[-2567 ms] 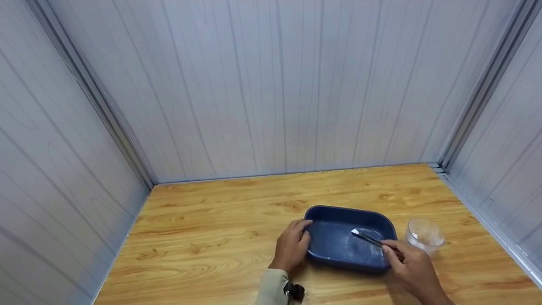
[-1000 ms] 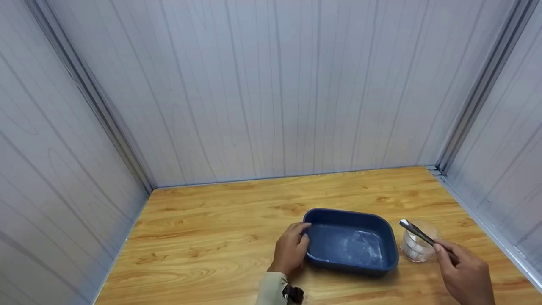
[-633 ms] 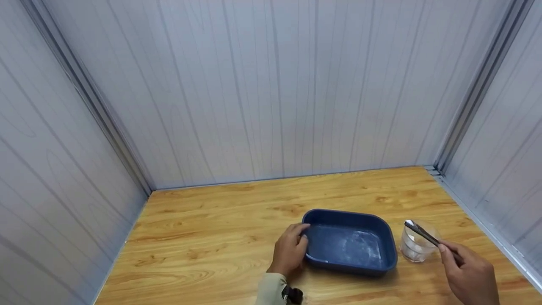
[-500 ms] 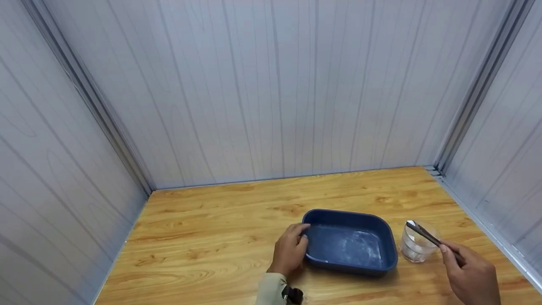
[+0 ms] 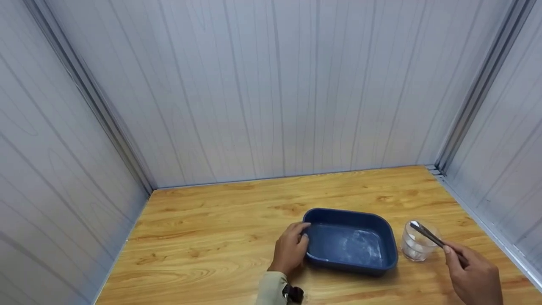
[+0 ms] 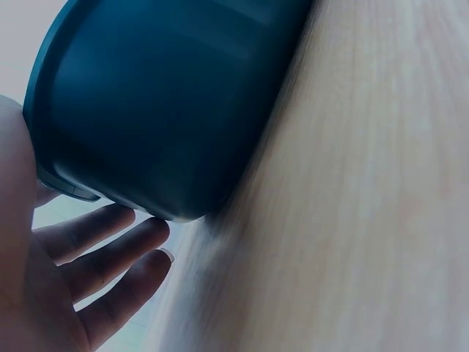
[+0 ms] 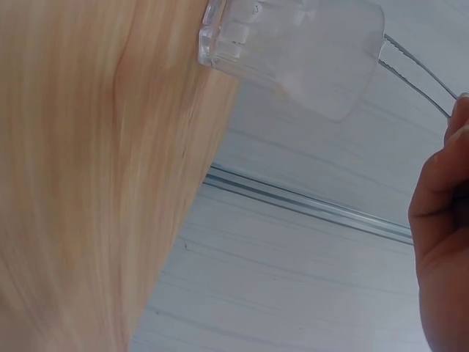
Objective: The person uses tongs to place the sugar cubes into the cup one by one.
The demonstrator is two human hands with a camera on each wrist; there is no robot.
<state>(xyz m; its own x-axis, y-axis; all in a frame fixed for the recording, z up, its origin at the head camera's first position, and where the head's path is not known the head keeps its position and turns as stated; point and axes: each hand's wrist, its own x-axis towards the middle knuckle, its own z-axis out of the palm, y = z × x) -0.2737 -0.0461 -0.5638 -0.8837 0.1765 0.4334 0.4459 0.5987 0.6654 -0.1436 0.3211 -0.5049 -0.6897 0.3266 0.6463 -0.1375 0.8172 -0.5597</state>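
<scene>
A dark blue rectangular dish (image 5: 347, 267) stands on the wooden table, with white smears on its floor. My left hand (image 5: 289, 248) holds its left end, fingertips over the rim; in the left wrist view, several fingers reach along the outer wall. My right hand (image 5: 474, 271) pinches slim metal tongs (image 5: 432, 237), seen in the right wrist view as two serrated arms. Something white (image 5: 414, 223) shows at their tips, over the mouth of a clear glass (image 5: 417, 254). White lumps lie inside the glass; whether the tongs grip a lump is hard to tell.
The wooden table (image 5: 203, 228) is enclosed by a pale panelled back wall (image 5: 262, 93) and side walls. A metal strip (image 5: 478, 224) runs along its right edge. The glass stands close to the dish's right end.
My right hand has carried the tongs from inside the dish rightward to the glass, then slightly further right over its mouth. My left hand stays at the dish.
</scene>
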